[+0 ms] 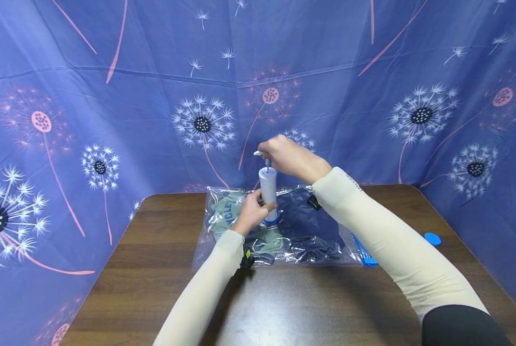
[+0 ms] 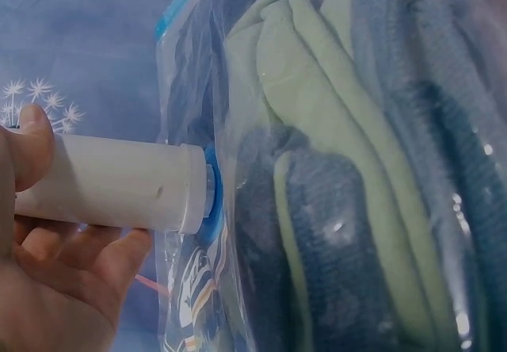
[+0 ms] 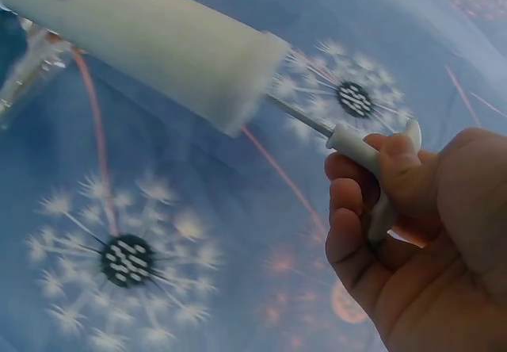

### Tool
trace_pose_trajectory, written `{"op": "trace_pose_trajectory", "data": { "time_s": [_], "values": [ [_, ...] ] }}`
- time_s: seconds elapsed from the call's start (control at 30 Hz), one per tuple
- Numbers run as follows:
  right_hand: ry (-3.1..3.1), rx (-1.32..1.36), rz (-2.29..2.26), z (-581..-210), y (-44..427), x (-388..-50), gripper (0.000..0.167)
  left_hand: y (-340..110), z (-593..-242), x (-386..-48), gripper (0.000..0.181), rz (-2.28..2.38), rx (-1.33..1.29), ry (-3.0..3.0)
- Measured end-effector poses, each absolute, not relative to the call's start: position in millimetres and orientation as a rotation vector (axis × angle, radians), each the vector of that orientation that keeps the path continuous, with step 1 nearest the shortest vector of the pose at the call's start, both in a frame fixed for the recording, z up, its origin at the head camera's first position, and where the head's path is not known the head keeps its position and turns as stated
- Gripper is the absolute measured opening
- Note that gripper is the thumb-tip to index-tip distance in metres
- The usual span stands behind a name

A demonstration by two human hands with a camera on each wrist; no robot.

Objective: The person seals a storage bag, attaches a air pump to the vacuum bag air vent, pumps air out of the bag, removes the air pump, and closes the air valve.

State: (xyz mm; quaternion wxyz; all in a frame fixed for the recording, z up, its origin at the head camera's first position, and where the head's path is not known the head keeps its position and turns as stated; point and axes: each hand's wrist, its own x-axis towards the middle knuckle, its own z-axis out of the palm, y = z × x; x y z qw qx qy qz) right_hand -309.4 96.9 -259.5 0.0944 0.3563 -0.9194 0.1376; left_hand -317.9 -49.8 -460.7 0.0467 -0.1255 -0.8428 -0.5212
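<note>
A white hand pump stands upright on the blue valve of a clear plastic storage bag. My left hand grips the pump's cylinder around its lower part. Above it, my right hand holds the pump's white T-shaped handle, fingers curled round the crosspiece. A short length of metal rod shows between handle and cylinder. Inside the bag lie folded clothes: a pale green garment with lettering and a dark blue one.
The bag lies on a brown wooden table, close to its back edge. A round blue cap rests on the right side. By the bag's right end is a blue strip. A blue dandelion-print curtain hangs behind.
</note>
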Motion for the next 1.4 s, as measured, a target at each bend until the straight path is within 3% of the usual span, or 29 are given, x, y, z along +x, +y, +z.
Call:
{"op": "trace_pose_trajectory", "data": {
  "time_s": [0.2, 0.5, 0.97, 1.1, 1.4],
  "values": [
    [-2.663, 1.027, 0.419, -228.3, 99.0, -304.9, 0.052, -50.4, -461.8, -317.0, 0.042, -1.594, -0.383, -2.576],
    [-2.351, 1.008, 0.425, -210.1, 101.0, -302.6, 0.026, -50.3, -461.4, -317.6, 0.044, -1.614, -0.376, -2.588],
    [-2.638, 1.029, 0.412, -271.4, 97.6, -309.9, 0.039, -49.9, -461.9, -319.3, 0.041, -1.633, -0.381, -2.552],
    [-2.645, 1.083, 0.385, -287.5, 98.1, -313.3, 0.036, -50.0, -461.9, -318.7, 0.041, -1.65, -0.376, -2.557],
    [-2.675, 1.074, 0.446, -295.7, 99.2, -317.2, 0.036, -49.4, -461.4, -318.1, 0.041, -1.635, -0.385, -2.569]
  ]
}}
